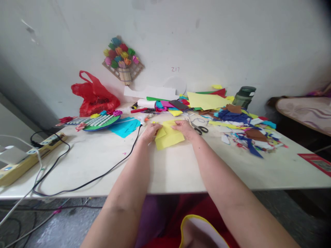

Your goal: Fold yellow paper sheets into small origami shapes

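Note:
A piece of yellow paper (170, 138) lies low over the white table between my hands, with a smaller folded or overlapping part at its left. My left hand (150, 132) is closed on its left edge, thumb on top. At the upper right edge, my right hand (186, 129) pinches the same sheet between thumb and fingers. Scissors with black handles (203, 129) rest just right of my right hand, their blades partly hidden. Beyond my left hand is what looks like a glue gun (143, 120) with a black cord.
Paper scraps (254, 136) heap at the right, before a dark green bottle (243, 96). Blue sheets (126, 127), a decorated green-and-blue craft piece (103, 123) and a red plastic bag (94, 94) sit left. A black cord (103, 174) crosses toward a power strip (49, 146).

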Demonstrator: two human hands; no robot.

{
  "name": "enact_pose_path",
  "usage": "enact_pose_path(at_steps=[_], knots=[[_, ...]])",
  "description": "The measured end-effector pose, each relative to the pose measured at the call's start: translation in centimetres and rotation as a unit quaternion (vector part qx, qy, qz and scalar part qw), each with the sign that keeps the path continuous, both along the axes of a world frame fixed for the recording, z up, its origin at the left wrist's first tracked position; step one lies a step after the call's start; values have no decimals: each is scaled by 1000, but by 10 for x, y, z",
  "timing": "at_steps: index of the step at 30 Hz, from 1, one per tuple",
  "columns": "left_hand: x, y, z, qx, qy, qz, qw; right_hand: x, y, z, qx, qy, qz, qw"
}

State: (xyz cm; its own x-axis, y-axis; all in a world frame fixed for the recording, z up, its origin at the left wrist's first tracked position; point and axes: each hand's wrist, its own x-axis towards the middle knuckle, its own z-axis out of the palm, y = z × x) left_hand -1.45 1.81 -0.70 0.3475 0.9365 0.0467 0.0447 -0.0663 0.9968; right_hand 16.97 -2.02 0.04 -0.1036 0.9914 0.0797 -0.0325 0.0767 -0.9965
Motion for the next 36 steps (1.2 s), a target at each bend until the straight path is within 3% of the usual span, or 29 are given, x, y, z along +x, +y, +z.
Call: enact_pose_path(at_steps=[6,18,27,36], knots=[[2,2,-2,-42,-55,-11,998,-2,-1,4,50,-20,-41,998],[2,2,-2,-39,-69,-7,997,5,4,-1,130,-142,-18,981],[3,2,-3,-74,-104,-27,991,3,-1,3,125,-153,-21,980],[9,4,0,-98,-106,17,989,1,-1,6,148,-184,-18,972]])
